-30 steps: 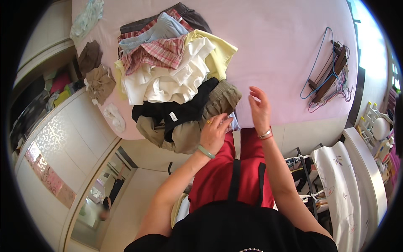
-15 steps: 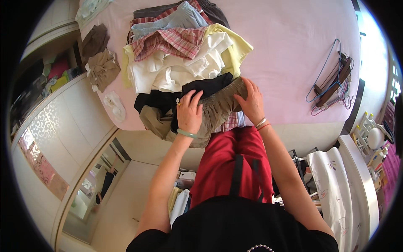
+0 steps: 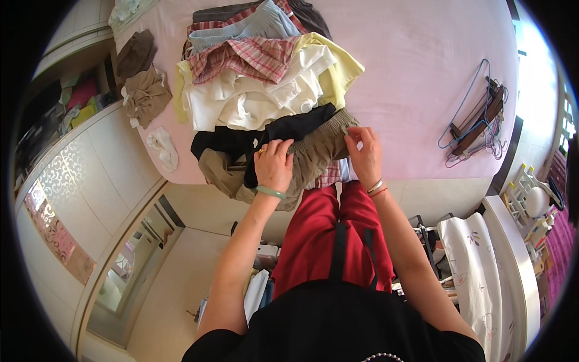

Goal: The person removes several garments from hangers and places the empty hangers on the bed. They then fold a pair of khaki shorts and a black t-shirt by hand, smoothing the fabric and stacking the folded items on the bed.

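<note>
An olive-brown garment (image 3: pixel 322 145) with a gathered elastic waistband lies slantwise at the bed's near edge. My left hand (image 3: pixel 273 168) is closed on the left part of its waistband, fingers bent over the cloth. At the right end of the waistband, my right hand (image 3: pixel 366 154) pinches the edge between thumb and fingers. A small white patch shows between those fingers; what it is I cannot tell. Black cloth (image 3: pixel 301 125) lies just beyond the waistband. Below the garment, a bit of plaid cloth (image 3: pixel 329 175) peeks out near my red trousers.
Farther up the pink bed (image 3: pixel 416 78) are white clothes (image 3: pixel 259 99), a yellow garment (image 3: pixel 344 69), plaid cloth (image 3: pixel 247 59) and light-blue shorts (image 3: pixel 253 27). Brown clothes (image 3: pixel 148 93) lie at the left edge. Several hangers (image 3: pixel 479 123) rest on the right.
My right hand has shifted slightly down off the top of the waistband, its fingers drawn together into a pinch at the edge. The left hand's fingers have closed up on the cloth.
</note>
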Demonstrator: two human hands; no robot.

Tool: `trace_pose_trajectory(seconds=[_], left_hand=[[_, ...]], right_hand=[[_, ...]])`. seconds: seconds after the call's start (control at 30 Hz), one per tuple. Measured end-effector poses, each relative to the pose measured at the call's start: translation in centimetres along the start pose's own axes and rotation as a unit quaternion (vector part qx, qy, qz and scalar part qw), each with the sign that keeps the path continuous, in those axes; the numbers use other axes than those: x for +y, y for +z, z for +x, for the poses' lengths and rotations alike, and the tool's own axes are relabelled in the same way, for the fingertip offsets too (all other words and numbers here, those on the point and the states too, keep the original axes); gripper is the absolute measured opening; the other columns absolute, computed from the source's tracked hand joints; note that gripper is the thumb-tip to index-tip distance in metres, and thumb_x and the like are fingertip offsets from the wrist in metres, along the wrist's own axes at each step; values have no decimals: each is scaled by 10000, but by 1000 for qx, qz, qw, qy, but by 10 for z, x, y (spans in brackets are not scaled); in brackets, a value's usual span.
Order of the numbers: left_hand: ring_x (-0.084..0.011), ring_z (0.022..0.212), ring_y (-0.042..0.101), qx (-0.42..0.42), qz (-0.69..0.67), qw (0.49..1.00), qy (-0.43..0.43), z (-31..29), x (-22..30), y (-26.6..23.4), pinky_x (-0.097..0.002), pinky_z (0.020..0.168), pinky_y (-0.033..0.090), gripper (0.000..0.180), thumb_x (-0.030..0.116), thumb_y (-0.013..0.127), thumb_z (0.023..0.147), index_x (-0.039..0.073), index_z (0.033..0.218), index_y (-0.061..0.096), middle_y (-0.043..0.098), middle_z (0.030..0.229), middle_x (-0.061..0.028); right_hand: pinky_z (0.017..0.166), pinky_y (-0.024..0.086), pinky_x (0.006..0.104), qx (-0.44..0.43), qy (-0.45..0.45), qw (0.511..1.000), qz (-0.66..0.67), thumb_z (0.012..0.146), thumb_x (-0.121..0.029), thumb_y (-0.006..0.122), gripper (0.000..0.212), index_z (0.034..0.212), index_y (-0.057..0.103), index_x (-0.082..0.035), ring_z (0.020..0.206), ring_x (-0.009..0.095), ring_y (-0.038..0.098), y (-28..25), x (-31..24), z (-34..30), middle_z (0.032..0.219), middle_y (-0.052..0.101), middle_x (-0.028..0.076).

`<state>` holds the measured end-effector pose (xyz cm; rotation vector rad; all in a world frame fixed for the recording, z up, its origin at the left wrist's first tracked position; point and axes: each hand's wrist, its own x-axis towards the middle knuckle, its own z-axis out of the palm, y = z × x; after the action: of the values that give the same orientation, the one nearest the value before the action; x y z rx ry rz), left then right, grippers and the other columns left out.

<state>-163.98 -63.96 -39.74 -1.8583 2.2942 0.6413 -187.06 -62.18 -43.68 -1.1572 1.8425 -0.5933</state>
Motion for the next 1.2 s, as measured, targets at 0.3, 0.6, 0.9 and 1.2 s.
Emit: trace_pose_trajectory(seconds=[0.3,0.6,0.9,1.2], left_hand=[[-260,1139,513,-15,29,998,-57,-6,6,-2,-428,878,435,537,252,771,748,196,1247,582,537,1243,-18],[-335,1193,485,12,-84,992,-98,-28,12,-15,-437,963,433,627,114,780,716,170,1299,555,493,1318,-102],[-290,1082,601,138,-238,957,-89,-9,-27,-19,-357,930,476,454,-105,614,760,89,1169,649,625,1150,-121],[-239,1050,601,192,-211,950,-127,64,-109,-36,-339,900,476,425,45,727,763,97,1175,639,629,1172,-85]], right_hand=[[623,510,331,-89,127,981,118,888,-214,661,211,954,693,-16,670,225,665,16,-3,-20,775,695,127],[607,511,320,-140,166,959,181,895,-256,656,273,974,690,3,635,187,666,28,6,-31,749,694,129],[511,446,208,-98,213,929,286,957,-177,589,203,975,680,4,542,63,556,4,4,-4,729,687,49],[805,503,288,-27,146,963,226,892,-284,692,532,1306,521,4,974,161,611,17,37,49,1149,626,128]])
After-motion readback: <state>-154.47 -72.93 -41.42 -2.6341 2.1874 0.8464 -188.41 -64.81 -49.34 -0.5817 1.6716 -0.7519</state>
